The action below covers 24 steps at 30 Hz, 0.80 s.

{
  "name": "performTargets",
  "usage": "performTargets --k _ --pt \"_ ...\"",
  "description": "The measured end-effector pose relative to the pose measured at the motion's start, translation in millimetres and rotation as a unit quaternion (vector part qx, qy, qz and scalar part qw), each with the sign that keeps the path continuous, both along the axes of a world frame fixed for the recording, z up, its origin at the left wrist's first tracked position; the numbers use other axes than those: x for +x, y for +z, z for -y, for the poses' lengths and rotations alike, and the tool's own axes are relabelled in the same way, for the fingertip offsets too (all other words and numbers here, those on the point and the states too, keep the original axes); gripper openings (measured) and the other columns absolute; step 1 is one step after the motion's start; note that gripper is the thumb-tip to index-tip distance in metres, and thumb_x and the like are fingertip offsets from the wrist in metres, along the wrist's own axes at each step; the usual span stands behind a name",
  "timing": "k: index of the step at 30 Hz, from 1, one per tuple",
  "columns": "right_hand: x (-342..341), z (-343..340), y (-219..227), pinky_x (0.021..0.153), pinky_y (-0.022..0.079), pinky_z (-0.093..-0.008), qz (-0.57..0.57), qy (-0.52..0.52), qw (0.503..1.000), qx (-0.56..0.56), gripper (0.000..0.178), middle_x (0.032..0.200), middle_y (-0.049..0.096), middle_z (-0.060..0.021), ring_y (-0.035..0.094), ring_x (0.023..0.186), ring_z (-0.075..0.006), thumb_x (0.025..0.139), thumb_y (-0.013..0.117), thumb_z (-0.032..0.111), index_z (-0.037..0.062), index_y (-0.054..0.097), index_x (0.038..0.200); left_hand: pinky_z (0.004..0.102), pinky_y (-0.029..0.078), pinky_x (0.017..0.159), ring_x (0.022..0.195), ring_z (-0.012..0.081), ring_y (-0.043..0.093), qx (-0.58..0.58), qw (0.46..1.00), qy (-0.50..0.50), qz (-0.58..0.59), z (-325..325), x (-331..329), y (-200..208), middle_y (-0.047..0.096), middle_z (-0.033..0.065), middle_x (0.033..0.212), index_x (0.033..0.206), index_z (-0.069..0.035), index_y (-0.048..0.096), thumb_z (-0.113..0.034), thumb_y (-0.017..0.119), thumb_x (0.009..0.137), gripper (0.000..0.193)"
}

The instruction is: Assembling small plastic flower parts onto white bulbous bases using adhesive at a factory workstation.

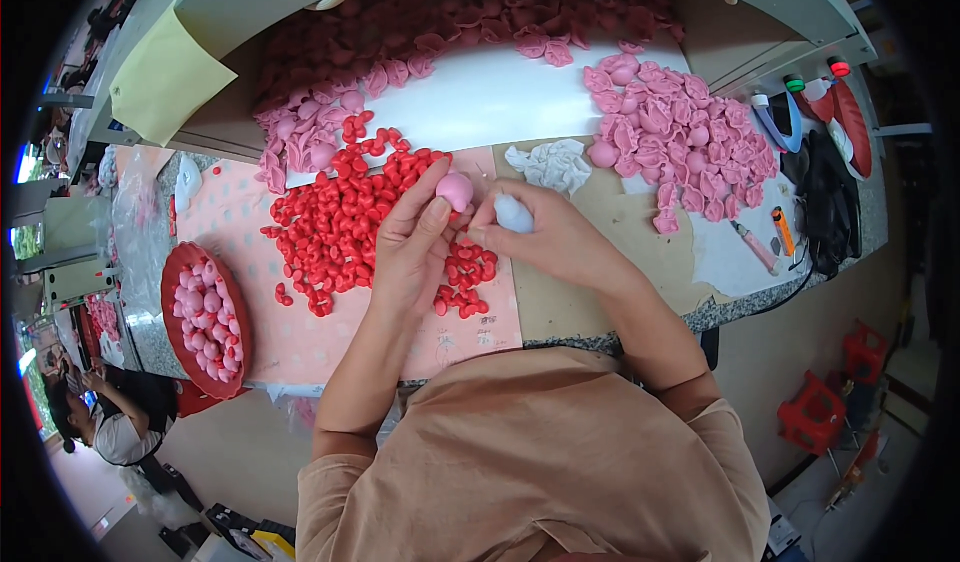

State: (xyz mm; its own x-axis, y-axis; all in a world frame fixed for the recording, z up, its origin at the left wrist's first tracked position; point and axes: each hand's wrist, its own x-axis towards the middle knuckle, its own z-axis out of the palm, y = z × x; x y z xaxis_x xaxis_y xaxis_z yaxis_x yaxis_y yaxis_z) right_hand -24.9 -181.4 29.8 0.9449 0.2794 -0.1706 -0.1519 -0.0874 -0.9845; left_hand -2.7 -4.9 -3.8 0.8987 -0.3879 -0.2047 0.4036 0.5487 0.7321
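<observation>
Head view, looking down on a workbench. The left hand pinches a small rounded pink piece between thumb and fingertips, the fingers closed narrowly around its lower side so that its domed top shows above them. The right hand is curled into a close grip around a small pale blue-white bottle, whose rounded body shows between thumb and forefinger; its tip points toward the pink piece, just beside it, though whether the two touch cannot be told. Both hands meet above the middle of the bench, over a pink dotted sheet.

Beneath and to the left of the left hand lies a wide scatter of small red pieces, some touching the hand's edge. A crumpled white cloth lies just beyond the right hand. Farther right, a heap of pink shell-shaped pieces spreads over a white board; a darker pink heap fills the back of the bench. At the left edge a red oval tray holds finished pink-and-white rounded pieces. A yellow sheet hangs at the upper left. Another person sits at the lower left, well apart.
</observation>
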Motion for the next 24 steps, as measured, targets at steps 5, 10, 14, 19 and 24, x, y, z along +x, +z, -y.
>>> performTargets --k 5,10,14,19,24 --pt "7 5 16 0.070 0.045 -0.0233 -0.073 -0.040 0.982 0.170 0.011 0.083 0.058 -0.0007 0.054 0.077 -0.0062 0.085 0.062 0.012 0.0040 0.055 0.089 0.0323 0.047 0.091 0.105 0.0149 0.055 0.011 1.000 0.003 0.018 5 -5 5 0.057 0.0067 0.118 0.129 -0.005 0.048 -0.006 0.053 0.091 0.038" --pt "0 -10 5 0.068 0.045 -0.0216 -0.002 -0.108 0.990 0.086 0.010 0.082 0.058 -0.0006 0.054 0.077 -0.0050 0.086 0.062 0.011 0.0047 0.055 0.088 0.0306 0.047 0.090 0.105 0.0152 0.056 0.003 1.000 0.001 -0.005 3 -6 2 0.057 0.0071 0.119 0.130 -0.004 0.047 -0.006 0.054 0.091 0.040" --pt "-2 -4 -4 0.068 0.045 -0.0206 -0.019 0.013 0.998 0.065 0.010 0.081 0.057 -0.0004 0.053 0.077 -0.0041 0.086 0.062 0.012 0.0050 0.055 0.087 0.0308 0.047 0.090 0.103 0.0150 0.057 0.004 0.999 0.027 0.017 2 -3 8 0.057 0.0070 0.119 0.130 -0.004 0.047 -0.006 0.054 0.091 0.040" --pt "10 -3 6 0.065 0.044 -0.0205 0.032 -0.083 0.991 0.095 0.012 0.082 0.057 -0.0002 0.053 0.075 -0.0041 0.086 0.063 0.011 0.0054 0.053 0.086 0.0309 0.048 0.090 0.102 0.0150 0.057 0.005 0.999 0.011 0.043 4 -4 7 0.057 0.0072 0.117 0.130 -0.004 0.047 -0.005 0.053 0.091 0.039" --pt "2 -7 -11 0.061 0.041 -0.0200 0.063 -0.048 0.995 0.064 0.012 0.079 0.055 -0.0005 0.051 0.071 -0.0048 0.086 0.063 0.012 0.0054 0.053 0.088 0.0302 0.049 0.088 0.099 0.0153 0.058 -0.028 0.999 0.020 0.011 1 -1 5 0.056 0.0081 0.119 0.130 -0.004 0.046 -0.006 0.053 0.091 0.039"
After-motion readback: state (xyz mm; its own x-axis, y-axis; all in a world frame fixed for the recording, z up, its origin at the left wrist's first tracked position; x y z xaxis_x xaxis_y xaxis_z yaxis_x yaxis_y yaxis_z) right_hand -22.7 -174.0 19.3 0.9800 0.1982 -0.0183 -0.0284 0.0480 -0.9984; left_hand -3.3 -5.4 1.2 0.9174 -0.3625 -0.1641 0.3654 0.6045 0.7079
